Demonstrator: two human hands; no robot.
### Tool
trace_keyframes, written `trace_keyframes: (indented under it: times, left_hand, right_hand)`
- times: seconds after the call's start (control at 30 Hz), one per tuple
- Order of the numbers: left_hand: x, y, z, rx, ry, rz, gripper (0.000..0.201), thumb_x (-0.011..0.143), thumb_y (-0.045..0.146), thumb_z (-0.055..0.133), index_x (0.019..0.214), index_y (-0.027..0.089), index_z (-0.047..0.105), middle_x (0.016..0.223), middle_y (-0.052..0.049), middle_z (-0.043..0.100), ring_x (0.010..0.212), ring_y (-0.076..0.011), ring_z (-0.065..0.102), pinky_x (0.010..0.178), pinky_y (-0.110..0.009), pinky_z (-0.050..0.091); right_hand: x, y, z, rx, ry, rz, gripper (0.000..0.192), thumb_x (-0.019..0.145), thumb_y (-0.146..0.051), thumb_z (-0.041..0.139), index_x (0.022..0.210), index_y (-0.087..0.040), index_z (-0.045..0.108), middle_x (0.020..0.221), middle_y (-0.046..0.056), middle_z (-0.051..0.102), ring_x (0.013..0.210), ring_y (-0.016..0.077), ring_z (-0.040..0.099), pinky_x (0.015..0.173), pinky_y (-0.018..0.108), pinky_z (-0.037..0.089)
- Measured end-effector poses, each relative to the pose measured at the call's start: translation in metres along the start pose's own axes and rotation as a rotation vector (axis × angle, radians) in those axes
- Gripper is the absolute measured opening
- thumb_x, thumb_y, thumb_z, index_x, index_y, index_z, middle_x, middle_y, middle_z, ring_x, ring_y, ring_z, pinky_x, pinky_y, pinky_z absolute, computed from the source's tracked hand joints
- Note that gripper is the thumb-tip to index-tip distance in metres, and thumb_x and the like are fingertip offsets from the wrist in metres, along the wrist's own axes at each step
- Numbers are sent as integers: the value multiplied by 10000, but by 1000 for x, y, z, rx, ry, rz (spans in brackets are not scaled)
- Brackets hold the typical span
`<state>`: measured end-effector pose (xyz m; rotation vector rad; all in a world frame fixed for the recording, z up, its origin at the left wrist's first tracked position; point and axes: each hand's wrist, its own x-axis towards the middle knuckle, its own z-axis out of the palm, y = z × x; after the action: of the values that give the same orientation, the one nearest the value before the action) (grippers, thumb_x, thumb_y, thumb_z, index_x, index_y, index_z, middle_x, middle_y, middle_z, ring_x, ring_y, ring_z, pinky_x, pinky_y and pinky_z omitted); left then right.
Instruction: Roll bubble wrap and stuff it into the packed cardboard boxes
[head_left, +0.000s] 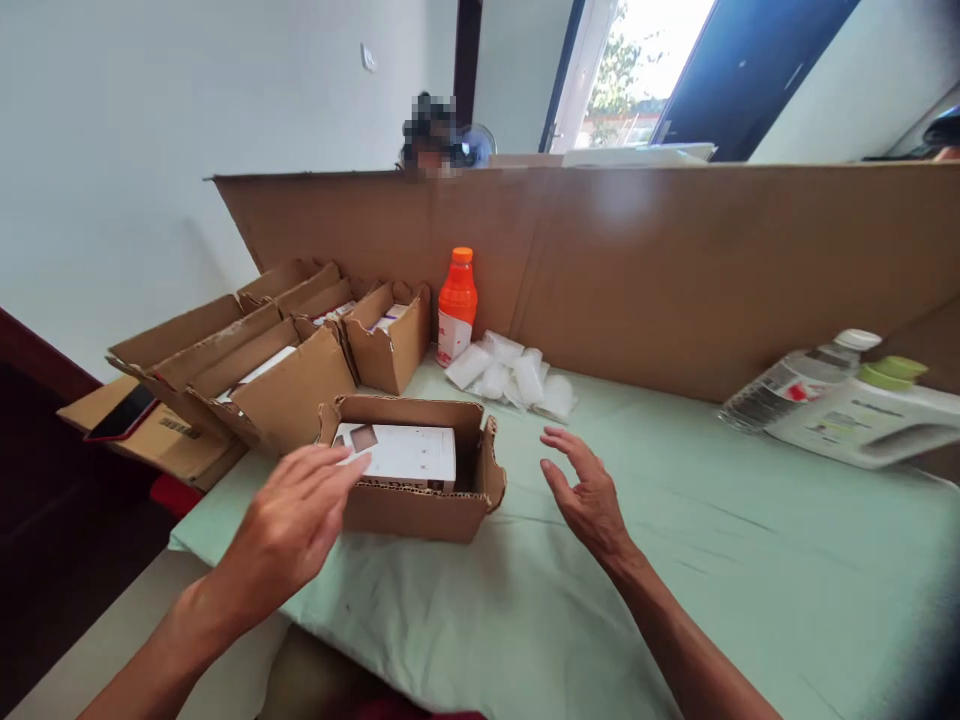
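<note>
A person sits at a table covered with a pale green cloth (720, 600), both bare hands raised around a small open cardboard box (420, 517) near the front edge. Inside the box lies a white carton (412, 455), with a dark printed patch on top and dark lettering along its near side; bare space shows to its right. The left hand (304, 505) is open, fingers stretched out together over the box's left end; I cannot tell whether the fingertips touch the carton or the cardboard. The right hand (589, 490) is open and holds nothing, thumb and fingers parted, in the air to the right of the box and apart from it. Just behind the box is a loose heap of clear plastic packets (517, 375), and beside them stands an upright orange bottle (457, 305) with a white label. To the left, more cardboard boxes (300, 385) sit close together, some with cartons inside. Well off to the right, a clear bottle (799, 380) leans beside a white jug (862, 420) with a green cap. A tall cardboard panel (675, 270) runs behind everything; above its edge shows another person's head (429, 135).
</note>
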<state>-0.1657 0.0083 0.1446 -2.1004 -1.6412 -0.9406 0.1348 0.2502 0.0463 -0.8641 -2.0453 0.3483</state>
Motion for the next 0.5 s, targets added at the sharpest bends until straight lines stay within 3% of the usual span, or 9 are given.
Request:
trace_keyframes:
  times: [0.1,0.17,0.27,0.33,0.5]
  left_hand:
    - [-30,4,-1,-63,228,-357,612,847,205,663,1423,350,515,1319,-32,637,1232,-287,587,1137,-493,414]
    - [-51,-4,11,-202,312,-614,691,829,302,685,1476,317,443,1361,-55,609,1245,-298,577,1147,-519,401]
    - [-72,-21,42,-561,252,-857,826,795,366,701,1530,259,341,1439,-114,550,1286,-314,552,1120,-512,421]
    - [-78,-29,65,-761,172,-946,814,763,382,717,1495,224,398,1407,-131,574,1288,-326,550,1100,-483,439]
    - [-78,-25,108,-906,185,-1083,787,649,425,775,1356,174,539,1146,-101,704,1150,-337,617,1026,-457,484]
  right_hand:
    - [-43,-19,-10,139,-225,205,329,927,-348,540,1222,-228,621,1195,100,701,1076,252,658,862,401,534]
    - [-65,-33,-11,226,-355,316,369,924,-356,538,1261,-224,605,1149,101,707,990,239,668,725,350,555]
    - [-83,-51,-6,337,-471,360,448,914,-332,527,1352,-238,548,1221,110,672,981,236,654,616,308,539]
    - [-86,-61,-1,392,-491,332,514,898,-292,524,1410,-252,494,1303,113,626,1013,236,638,610,298,532]
    - [-84,-70,1,439,-503,311,565,874,-258,530,1434,-258,456,1338,100,582,1016,229,609,671,308,536]
